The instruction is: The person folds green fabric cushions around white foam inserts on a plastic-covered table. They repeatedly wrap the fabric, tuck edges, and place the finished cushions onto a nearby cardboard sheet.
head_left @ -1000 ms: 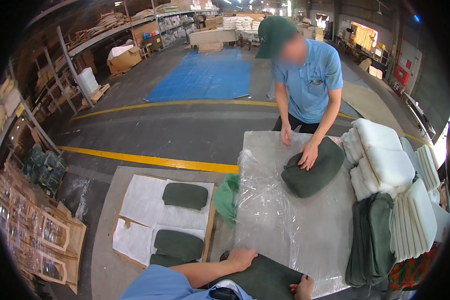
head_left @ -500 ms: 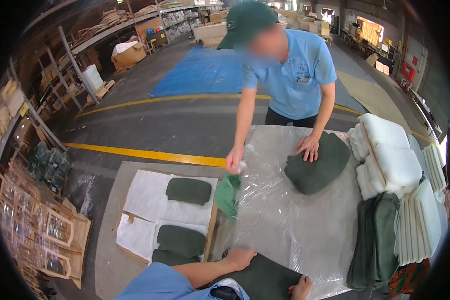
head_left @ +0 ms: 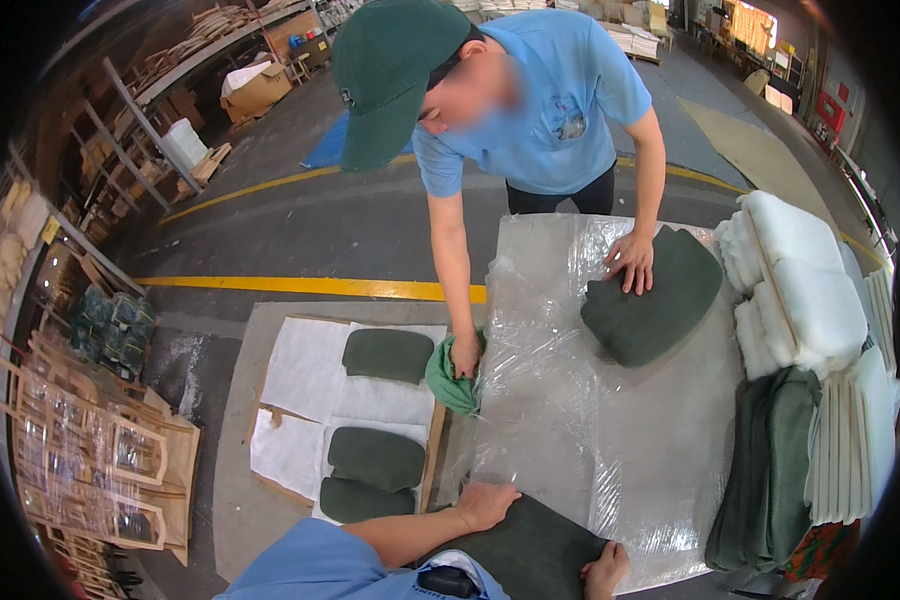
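Observation:
At the near edge of the plastic-covered table lies a dark green fabric piece (head_left: 535, 540), close to my body. My left hand (head_left: 485, 506) is closed at its upper left corner, fingers curled on the edge. My right hand (head_left: 604, 572) pinches its right corner, thumb on top. Across the table, a co-worker's hand (head_left: 630, 262) presses flat on a rounded dark green fabric piece (head_left: 655, 310). The co-worker's other hand (head_left: 464, 357) reaches into a green cloth bag (head_left: 450, 388) hanging at the table's left edge.
Clear plastic film covers the table (head_left: 540, 440). Dark green fabric pieces (head_left: 770, 460), white padding rolls (head_left: 805, 285) and pale foam slabs (head_left: 850, 450) are stacked along its right side. Lower left, dark green cushions (head_left: 375, 458) lie on white sheets, near wrapped wooden frames (head_left: 120, 460).
The co-worker leans further forward, and one of their hands has gone down into the green bag. My hands keep their hold on the fabric. The view has tilted slightly downward.

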Demonstrator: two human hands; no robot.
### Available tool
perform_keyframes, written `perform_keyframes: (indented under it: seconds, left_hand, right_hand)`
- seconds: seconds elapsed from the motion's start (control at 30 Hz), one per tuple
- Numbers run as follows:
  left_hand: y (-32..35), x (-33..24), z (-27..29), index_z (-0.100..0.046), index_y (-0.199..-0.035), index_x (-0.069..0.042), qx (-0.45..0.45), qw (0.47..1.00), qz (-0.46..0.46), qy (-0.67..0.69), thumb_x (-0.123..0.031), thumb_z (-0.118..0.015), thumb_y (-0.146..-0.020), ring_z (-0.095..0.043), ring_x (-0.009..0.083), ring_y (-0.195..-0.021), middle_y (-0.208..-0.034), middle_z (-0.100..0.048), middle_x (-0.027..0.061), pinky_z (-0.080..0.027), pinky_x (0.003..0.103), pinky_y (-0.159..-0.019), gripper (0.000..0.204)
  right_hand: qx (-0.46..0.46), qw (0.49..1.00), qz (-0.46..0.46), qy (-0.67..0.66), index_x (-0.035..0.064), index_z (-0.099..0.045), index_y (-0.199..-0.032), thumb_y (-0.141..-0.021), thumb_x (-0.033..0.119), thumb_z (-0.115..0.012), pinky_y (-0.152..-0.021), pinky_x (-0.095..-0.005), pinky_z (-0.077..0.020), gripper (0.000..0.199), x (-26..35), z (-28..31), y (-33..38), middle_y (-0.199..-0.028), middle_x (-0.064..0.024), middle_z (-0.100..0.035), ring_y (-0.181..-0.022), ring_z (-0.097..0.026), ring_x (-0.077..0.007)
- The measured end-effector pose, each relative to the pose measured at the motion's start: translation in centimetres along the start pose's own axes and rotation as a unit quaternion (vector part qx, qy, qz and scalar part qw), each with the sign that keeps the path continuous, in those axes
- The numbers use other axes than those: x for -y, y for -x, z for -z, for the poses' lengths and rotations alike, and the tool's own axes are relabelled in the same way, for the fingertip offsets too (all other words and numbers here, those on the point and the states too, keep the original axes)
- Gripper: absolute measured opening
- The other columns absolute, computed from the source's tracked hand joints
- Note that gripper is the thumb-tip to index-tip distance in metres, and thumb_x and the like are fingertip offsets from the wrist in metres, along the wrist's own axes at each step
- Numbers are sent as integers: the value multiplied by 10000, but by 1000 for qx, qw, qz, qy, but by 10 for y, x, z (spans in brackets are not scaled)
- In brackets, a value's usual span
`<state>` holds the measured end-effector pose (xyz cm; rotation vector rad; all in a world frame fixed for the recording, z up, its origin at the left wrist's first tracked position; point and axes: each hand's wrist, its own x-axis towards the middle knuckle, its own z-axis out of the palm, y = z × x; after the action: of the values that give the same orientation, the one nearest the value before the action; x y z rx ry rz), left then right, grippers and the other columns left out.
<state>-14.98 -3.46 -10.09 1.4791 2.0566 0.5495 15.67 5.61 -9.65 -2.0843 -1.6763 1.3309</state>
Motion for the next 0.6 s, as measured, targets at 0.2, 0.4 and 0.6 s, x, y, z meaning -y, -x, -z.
perform_keyframes:
  seconds: [0.2,0.4,0.6]
  left_hand:
    - [-12,-16,10,-628,-1001,-65,23,999,-7,-22,-367,-531,-1085,-700,472,-865,-910,-738,225,-510,613,-734,328]
    - [-8,1,24,-672,-1164,-96,65,998,-11,-7,-381,-535,-1080,-707,442,-970,-1015,-750,197,-526,582,-823,327]
    - [56,16,119,-719,-1279,-124,146,974,23,173,-425,-550,-1089,-660,350,-1198,-1271,-712,149,-507,447,-1020,394]
  right_hand:
    - [-13,993,-13,-119,-18,-579,-1115,-1145,273,-449,-333,-368,-431,320,-42,-3,-37,-702,-120,-605,-420,-598,-227]
    - [108,978,-62,-167,10,-551,-1339,-1098,221,-551,-515,-405,-576,321,10,13,-19,-1201,-185,-645,-714,-738,-270]
    - [69,990,101,-75,9,-522,-1497,-1068,231,-640,-605,-323,-540,497,-49,116,26,-1355,-144,-608,-798,-683,-168]
